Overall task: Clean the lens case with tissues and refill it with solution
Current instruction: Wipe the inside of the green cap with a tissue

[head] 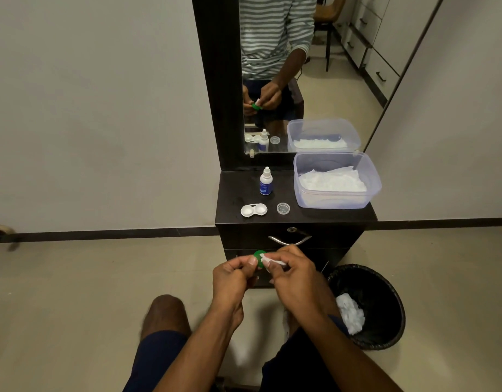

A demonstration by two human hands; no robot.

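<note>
My left hand point(235, 274) pinches a small green lens case cap point(258, 256) in front of the dark cabinet. My right hand point(293, 269) pinches a twisted piece of white tissue point(272, 261) whose tip touches the green cap. The white lens case point(253, 209) lies open on the cabinet top point(232, 199) with both wells uncovered. A clear cap point(283, 208) lies to its right. The solution bottle point(266, 181), white with a blue label, stands upright behind the case.
A clear plastic tub point(371, 190) holding white tissues sits at the right of the cabinet top. A mirror point(314, 80) stands behind it. A black bin point(385, 292) with crumpled tissue inside stands on the floor at the right. A drawer handle point(289, 239) is just beyond my hands.
</note>
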